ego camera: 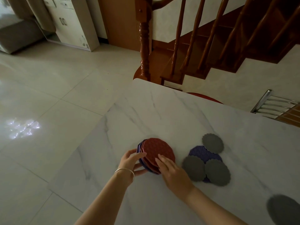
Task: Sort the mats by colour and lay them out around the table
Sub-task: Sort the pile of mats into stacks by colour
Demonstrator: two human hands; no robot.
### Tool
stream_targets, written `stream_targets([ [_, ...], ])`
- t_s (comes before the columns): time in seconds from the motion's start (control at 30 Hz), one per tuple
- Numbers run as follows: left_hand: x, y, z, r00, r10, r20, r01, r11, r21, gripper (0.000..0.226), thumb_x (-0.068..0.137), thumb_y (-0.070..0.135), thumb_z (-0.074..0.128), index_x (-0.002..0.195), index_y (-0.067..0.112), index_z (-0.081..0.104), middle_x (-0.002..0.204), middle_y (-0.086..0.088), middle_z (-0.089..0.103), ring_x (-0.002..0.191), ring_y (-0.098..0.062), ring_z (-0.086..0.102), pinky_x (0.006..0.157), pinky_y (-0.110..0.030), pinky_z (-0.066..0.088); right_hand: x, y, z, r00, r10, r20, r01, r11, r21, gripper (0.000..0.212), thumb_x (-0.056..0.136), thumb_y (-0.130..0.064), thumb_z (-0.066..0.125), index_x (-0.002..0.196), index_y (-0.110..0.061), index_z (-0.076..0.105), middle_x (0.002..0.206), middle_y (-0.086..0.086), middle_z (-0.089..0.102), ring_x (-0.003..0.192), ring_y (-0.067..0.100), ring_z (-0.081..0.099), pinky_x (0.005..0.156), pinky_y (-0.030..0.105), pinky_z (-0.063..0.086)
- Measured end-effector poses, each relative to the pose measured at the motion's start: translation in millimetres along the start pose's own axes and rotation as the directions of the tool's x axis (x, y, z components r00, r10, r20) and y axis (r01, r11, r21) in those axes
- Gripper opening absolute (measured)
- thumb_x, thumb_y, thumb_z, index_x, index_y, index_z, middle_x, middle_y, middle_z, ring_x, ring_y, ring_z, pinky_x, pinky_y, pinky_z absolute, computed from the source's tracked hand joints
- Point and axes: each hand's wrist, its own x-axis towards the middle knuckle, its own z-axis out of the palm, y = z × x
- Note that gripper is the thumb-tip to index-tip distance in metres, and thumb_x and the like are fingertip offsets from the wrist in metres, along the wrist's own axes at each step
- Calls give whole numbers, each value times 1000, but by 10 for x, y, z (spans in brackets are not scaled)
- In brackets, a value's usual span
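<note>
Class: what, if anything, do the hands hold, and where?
The left hand grips the stack of red and purple mats by its near-left edge; the right hand rests flat on top.

Two bare hands steady a stack of red and purple polygonal textured mats [156, 153] on a white marble-patterned table [162, 111], left hand [133, 161] (wearing a silver bangle) cupping its edge, right hand [172, 171] flat on top, beside three grey scalloped round mats [194, 168] overlapping a purple one.

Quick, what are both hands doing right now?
Left hand: gripping the side of the mat stack.
Right hand: open, fingers flat on the stack.
</note>
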Motion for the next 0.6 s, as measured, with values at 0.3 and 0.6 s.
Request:
stream_targets([
  [0.3,64,-64,20,999,-16,-52,18,999,42,50,75,-7,65,119,14,54,96,-16,65,79,-31,68,53,-40,58,-217,486,-95,821,552,149,-546,834,-82,60,90,-38,57,142,-17,38,148,7,38,137,26,31,112,39,31],
  [0.6,130,-163,95,997,-32,-73,34,999,29,49,78,-5,63,122,14,52,97,-14,62,87,-34,64,58,-42,57,-373,845,-262,567,764,308,-751,633,-187,77,58,-59,78,117,-20,48,123,4,50,118,24,43,98,34,39],
])
